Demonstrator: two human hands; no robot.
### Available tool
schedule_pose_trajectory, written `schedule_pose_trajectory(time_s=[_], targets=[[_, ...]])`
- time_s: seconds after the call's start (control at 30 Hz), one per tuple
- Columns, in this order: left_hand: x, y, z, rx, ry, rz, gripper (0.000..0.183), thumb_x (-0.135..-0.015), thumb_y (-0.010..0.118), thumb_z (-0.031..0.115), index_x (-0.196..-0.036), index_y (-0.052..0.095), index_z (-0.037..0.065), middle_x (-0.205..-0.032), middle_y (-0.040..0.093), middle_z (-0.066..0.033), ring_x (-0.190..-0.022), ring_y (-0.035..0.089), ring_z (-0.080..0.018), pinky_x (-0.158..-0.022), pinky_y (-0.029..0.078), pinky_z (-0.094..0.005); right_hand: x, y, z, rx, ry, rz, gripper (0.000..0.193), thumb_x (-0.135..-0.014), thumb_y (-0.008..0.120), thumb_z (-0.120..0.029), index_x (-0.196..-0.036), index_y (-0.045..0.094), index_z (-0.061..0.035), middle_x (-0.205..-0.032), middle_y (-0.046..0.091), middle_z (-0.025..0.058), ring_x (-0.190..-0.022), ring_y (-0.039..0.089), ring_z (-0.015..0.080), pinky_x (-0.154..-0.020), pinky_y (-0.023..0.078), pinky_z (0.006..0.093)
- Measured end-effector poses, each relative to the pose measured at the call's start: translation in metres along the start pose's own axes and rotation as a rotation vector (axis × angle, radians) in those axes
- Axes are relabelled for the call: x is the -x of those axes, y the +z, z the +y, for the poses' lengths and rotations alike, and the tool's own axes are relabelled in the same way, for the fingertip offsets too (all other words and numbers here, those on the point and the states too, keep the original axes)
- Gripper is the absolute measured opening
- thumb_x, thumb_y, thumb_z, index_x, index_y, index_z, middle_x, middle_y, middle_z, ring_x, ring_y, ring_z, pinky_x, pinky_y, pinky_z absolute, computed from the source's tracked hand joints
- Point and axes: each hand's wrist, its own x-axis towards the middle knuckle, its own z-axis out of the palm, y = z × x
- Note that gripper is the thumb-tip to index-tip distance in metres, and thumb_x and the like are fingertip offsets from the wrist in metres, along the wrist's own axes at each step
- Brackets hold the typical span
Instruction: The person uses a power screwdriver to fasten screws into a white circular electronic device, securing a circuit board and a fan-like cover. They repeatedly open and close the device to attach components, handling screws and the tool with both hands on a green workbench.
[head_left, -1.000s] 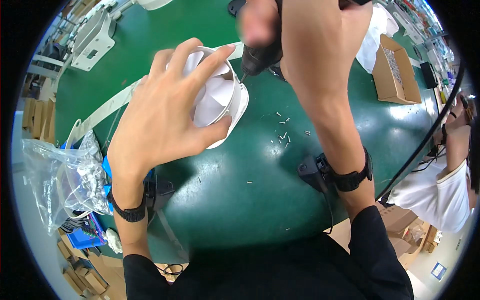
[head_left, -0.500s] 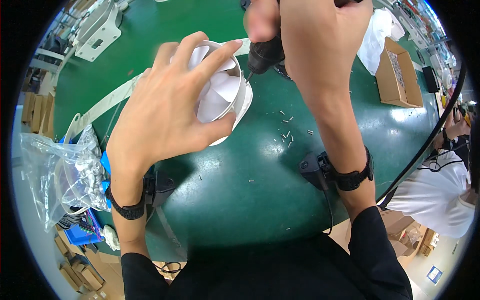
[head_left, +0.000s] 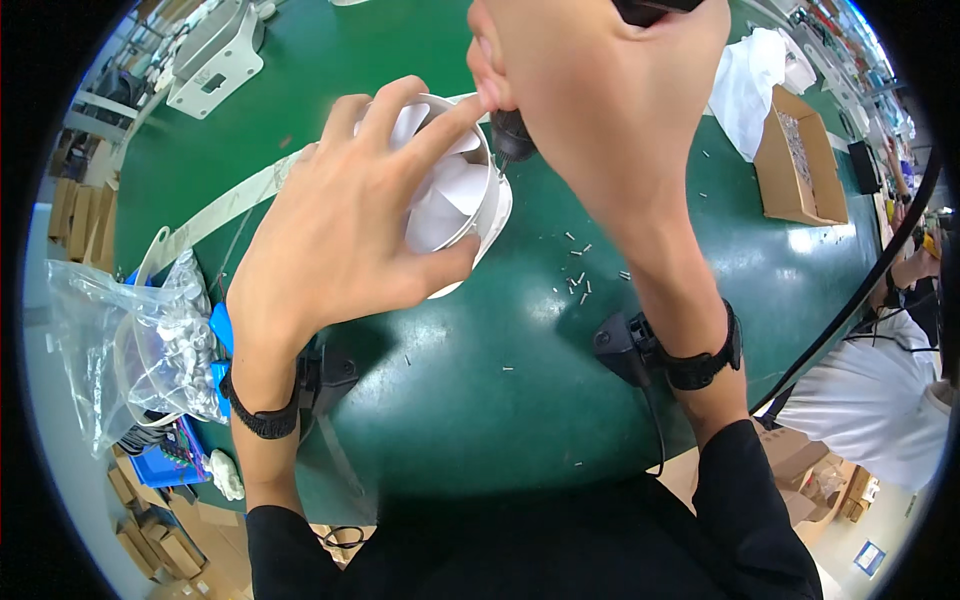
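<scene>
A white fan housing [head_left: 489, 212] with pale blades inside its round rim stands on the green table. Spread over its top and side, my left hand [head_left: 350, 215] grips the rim between fingers and thumb. My right hand [head_left: 600, 90] is wrapped round a black power screwdriver [head_left: 512, 135], whose body is mostly hidden by the hand. Its bit points down at the right edge of the housing; whether it sits on a screw I cannot tell. Several small screws [head_left: 578, 285] lie loose on the table to the right of the housing.
An open cardboard box [head_left: 800, 170] of small parts stands at the right, beside a white bag [head_left: 750, 90]. At the left lies a clear plastic bag [head_left: 150, 340] of white parts, near a blue tray [head_left: 165, 465]. A white bracket [head_left: 215, 75] is far left. Another person [head_left: 865, 385] is at right.
My right hand and the screwdriver have come down a little, nearer the housing's edge. My left hand keeps its hold on the housing; the whole view has shifted slightly.
</scene>
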Motion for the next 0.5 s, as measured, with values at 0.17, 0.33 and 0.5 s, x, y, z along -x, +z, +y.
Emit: schedule_pose_trajectory(time_s=[0.17,0.33,0.5], targets=[[-0.003,-0.002,0.004,0.008,0.008,0.005,0.072,-0.071,0.077,0.028,-0.138,0.06,0.007,-0.145,0.051,-0.0228,-0.129,0.049,-0.0445,-0.108,0.045,-0.0499,-0.006,-0.002,0.006,0.064,-0.051,0.09,0.017,-0.094,0.077,-0.011,-0.081,0.067,-0.0039,-0.067,0.062,-0.0051,-0.057,0.055,0.0014,-0.051,0.039,0.0198],[0.001,0.0,0.004,-0.04,-0.03,0.004,0.085,-0.073,0.077,0.033,-0.15,0.051,0.01,-0.149,0.047,-0.0249,-0.129,0.049,-0.0454,-0.108,0.045,-0.0505,-0.008,-0.009,-0.04,0.08,0.188,0.085,0.025,-0.096,0.075,-0.018,-0.078,0.061,-0.0085,-0.057,0.053,-0.0039,-0.042,0.046,0.0048,-0.04,0.034,0.0226],[0.004,0.002,0.01,-0.096,-0.151,0.041,0.094,-0.07,0.08,0.038,-0.154,0.046,0.013,-0.148,0.047,-0.0244,-0.125,0.054,-0.0463,-0.106,0.048,-0.049,-0.002,-0.009,-0.02,0.076,0.22,0.077,0.025,-0.097,0.073,-0.018,-0.078,0.062,-0.0073,-0.06,0.055,-0.0025,-0.044,0.048,0.0058,-0.042,0.036,0.0234]])
